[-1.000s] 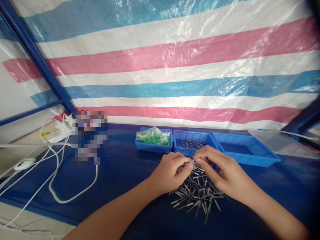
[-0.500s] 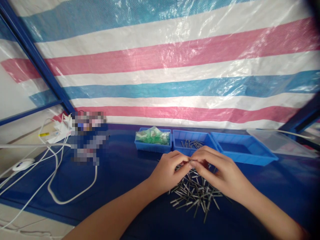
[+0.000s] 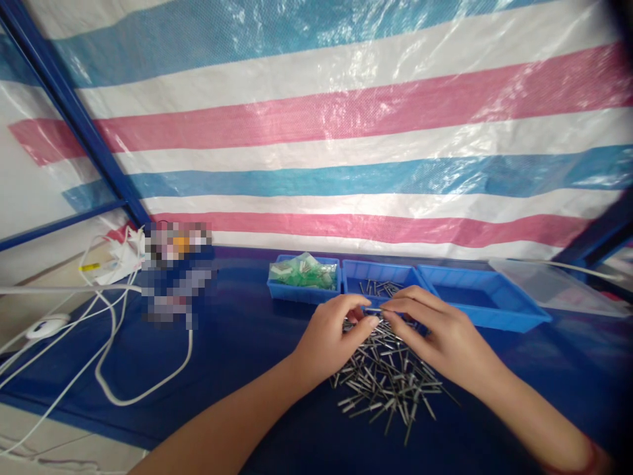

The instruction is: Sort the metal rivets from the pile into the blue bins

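Observation:
A loose heap of blind rivets, thin metal pins with thicker silvery sleeves, lies on the dark blue tabletop. Over the heap's far side, my right hand pinches a single rivet between thumb and fingertips, roughly level. Facing it from the left is my left hand, its thumb and index finger apart. The left index tip is close to the rivet's free end; whether it touches I cannot tell. Behind my hands, several rivets lie in the middle blue bin.
Green-and-clear plastic packets fill the left blue bin. To the right stands another blue bin, with a clear plastic sheet beside it. White cables trail across the left side. A striped tarp hangs behind.
My left thumb and index finger have parted, and the rivet now shows between the hands. Both hands stay over the heap; the view has shifted slightly.

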A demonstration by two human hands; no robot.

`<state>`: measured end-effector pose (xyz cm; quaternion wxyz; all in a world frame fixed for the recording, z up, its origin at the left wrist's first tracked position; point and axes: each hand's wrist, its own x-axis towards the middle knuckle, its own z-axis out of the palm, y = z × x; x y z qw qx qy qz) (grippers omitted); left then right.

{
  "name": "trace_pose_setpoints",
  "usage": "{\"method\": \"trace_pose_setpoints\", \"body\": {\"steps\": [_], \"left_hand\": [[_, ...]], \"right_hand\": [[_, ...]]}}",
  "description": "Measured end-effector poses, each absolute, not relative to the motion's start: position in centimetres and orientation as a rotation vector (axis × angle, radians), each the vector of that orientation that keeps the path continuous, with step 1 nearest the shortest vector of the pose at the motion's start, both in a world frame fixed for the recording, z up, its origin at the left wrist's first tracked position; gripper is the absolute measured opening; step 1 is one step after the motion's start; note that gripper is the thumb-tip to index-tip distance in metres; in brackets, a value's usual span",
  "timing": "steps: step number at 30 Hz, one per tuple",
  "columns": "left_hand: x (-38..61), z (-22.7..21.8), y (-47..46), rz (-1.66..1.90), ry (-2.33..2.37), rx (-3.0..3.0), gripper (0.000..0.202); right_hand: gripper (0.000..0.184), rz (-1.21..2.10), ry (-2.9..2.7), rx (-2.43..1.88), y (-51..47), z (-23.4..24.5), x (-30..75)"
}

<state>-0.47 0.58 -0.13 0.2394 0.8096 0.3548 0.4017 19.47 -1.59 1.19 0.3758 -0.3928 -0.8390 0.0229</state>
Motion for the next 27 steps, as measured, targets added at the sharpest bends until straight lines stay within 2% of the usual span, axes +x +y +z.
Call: {"method": "trace_pose_setpoints", "body": {"steps": [3,10,13,21,27], "left_hand": [[-0.4,-0.5,0.5,1.082,1.002,2.233,0.032],[-0.3,-1.1,0.2,0.844,1.041,2.535,0.016],[-0.5,-1.1,0.3,0.776,1.074,2.589,0.017],[-0.8,-0.2,1.2,0.721,0.909,2.679,0.019],[-0.6,-0.3,1.3,0.647,0.901,2.688,0.020]], "right_hand": [[0.010,-0.086,-2.019,-1.099,-0.5,0.5,19.8],[0.021,-0.459,-1.981,-1.450,2.0,-1.0,20.9],[0.022,-0.360,-1.957,-1.385,1.3,-0.2,21.1],[0.017,0.301,-2.363,-1.266,-1.5,2.9,21.7],[0.018,0.353,-2.550,-1.245,-2.0,2.4,21.2]]}}
